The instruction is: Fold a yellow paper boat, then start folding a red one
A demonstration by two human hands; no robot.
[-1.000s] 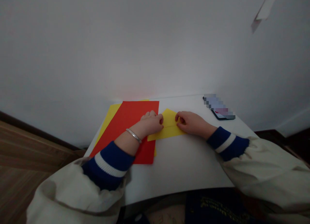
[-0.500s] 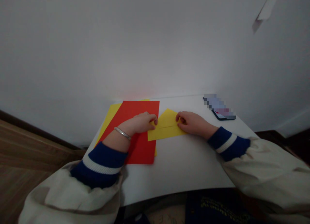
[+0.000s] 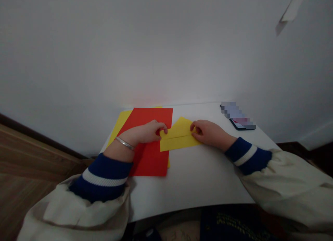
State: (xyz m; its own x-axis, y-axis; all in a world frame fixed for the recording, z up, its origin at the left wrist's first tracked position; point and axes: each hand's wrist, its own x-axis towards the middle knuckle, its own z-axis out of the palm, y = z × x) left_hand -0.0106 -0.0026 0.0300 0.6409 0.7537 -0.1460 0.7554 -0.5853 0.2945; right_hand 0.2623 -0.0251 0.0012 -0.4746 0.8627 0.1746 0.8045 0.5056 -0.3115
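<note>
A folded piece of yellow paper (image 3: 179, 133) lies partly over a red sheet, its top a blunt point and a crease running across its lower part. My left hand (image 3: 151, 131), with a silver bangle at the wrist, pinches the paper's left end between thumb and forefinger. At the right end, my right hand (image 3: 206, 132) has its fingers curled and closed on the paper's edge. The red sheet of paper (image 3: 151, 161) lies under my left hand and forearm. Beneath it, yellow paper (image 3: 121, 122) sticks out at the left.
A phone (image 3: 238, 117) with a blurred screen lies at the back right of the white table (image 3: 203, 178). Directly behind the table rises a pale wall (image 3: 166, 53). Wooden boards (image 3: 31, 175) stand at the far left.
My left hand has shifted slightly left along the yellow paper's end. The crease line across the paper shows more plainly. My right hand stays at the right end.
</note>
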